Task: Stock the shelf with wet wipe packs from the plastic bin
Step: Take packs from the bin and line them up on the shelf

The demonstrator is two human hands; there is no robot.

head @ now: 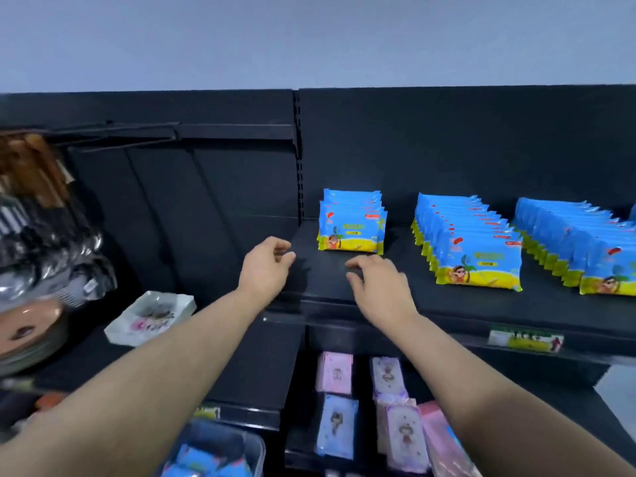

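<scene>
Shop interior: plain wall above dark retail shelving.
A pale blue-grey painted wall point(309, 39), evenly lit, fills the upper part of the view. Below it stands a black metal shelving unit point(447, 139) with flat back panels, split into two bays by a slotted black upright post point(298, 160). A patch of light grey floor point(617, 382) shows at the lower right.

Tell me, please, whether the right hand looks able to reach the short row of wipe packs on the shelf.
Probably yes: the right hand holds nothing and is just in front of the short row of wipe packs, with only bare shelf between them.
</scene>
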